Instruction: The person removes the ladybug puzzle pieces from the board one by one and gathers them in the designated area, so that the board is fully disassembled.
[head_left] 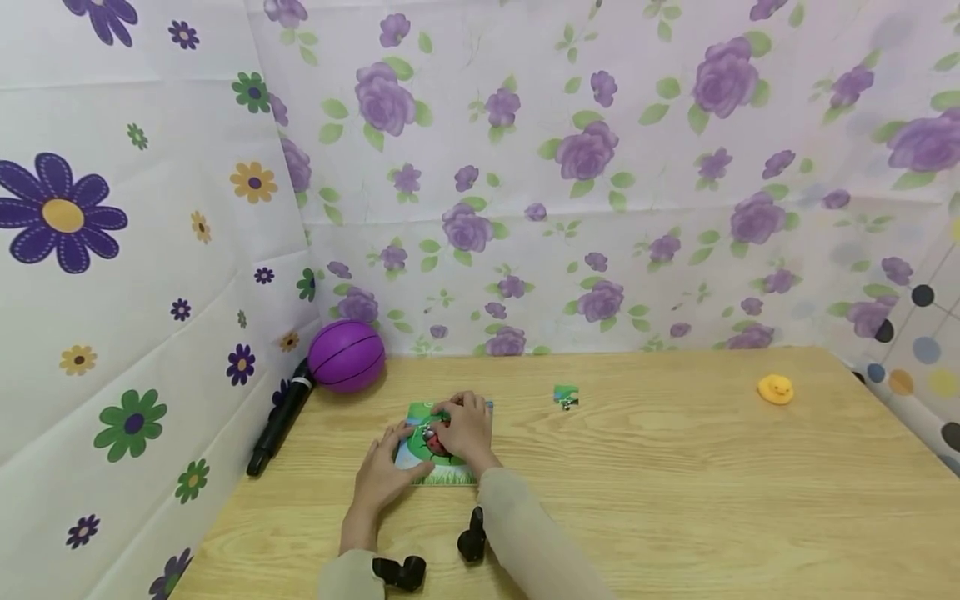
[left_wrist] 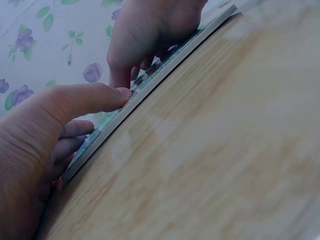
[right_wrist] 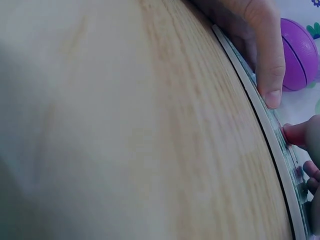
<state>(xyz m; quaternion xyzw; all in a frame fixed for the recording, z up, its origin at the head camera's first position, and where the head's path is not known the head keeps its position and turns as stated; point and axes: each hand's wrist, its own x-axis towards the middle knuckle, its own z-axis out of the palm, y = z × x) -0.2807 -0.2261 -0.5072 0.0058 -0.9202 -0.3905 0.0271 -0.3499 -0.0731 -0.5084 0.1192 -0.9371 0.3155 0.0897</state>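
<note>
A jigsaw puzzle with a ladybug on a green leaf lies flat on the table in front of me. My left hand spans its near left corner, thumb along the near edge and fingers at the left side. Over the upper right part is my right hand, thumb lowered onto the picture by the ladybug's head. In the left wrist view both thumbs touch the puzzle's surface, close together. The right hand covers some of the picture, and whether a piece is under its fingertips is hidden.
A loose puzzle piece lies right of the puzzle. A purple ball and a black stick-like object stand by the left wall cloth. A yellow toy duck sits far right on the wooden table.
</note>
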